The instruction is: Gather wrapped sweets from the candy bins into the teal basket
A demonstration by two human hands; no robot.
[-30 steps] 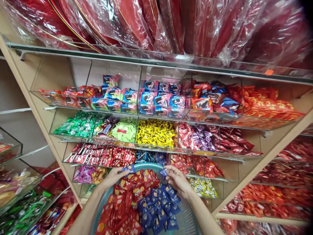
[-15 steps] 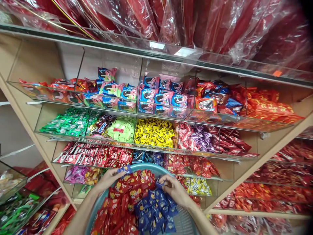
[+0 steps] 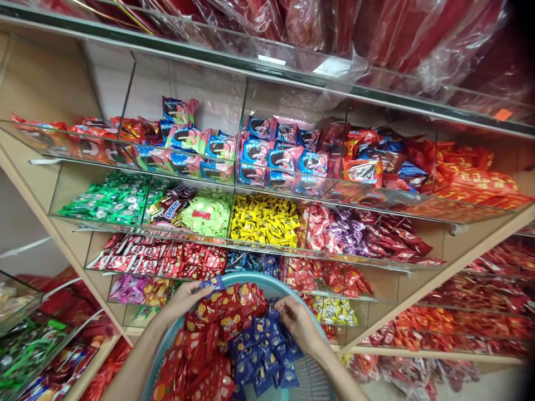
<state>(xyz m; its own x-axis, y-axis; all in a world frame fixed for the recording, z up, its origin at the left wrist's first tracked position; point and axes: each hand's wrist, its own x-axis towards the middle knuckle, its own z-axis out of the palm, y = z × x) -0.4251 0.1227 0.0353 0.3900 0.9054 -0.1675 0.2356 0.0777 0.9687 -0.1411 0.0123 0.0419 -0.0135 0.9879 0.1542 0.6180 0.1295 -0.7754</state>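
Observation:
A blue plastic basket [image 3: 257, 277] is in front of me at the bottom of the view. Red candy packets [image 3: 200, 348] fill its left and back part, and dark blue candy packets [image 3: 261, 356] lie in a heap right of them. My left hand [image 3: 184, 298], at the basket's left rim, pinches a blue candy packet [image 3: 214, 283] between thumb and fingers. Over the right side of the basket, my right hand [image 3: 298, 323] has its fingers curled together at a blue packet [image 3: 272, 307], which their tips partly hide.
Behind the basket rise glass-fronted shelves with yellow candies [image 3: 265, 220], green candies [image 3: 111, 200], Snickers bars [image 3: 171, 209] and blue-pink cookie packs [image 3: 254, 151]. Plastic-wrapped red goods [image 3: 384, 33] sit above. More candy racks [image 3: 480, 284] stand at right and left.
The camera view has tipped and shifted slightly, moving the upper shelves higher. Both hands stay at the basket; the right fingers have moved slightly right and up, and the left still holds its packet.

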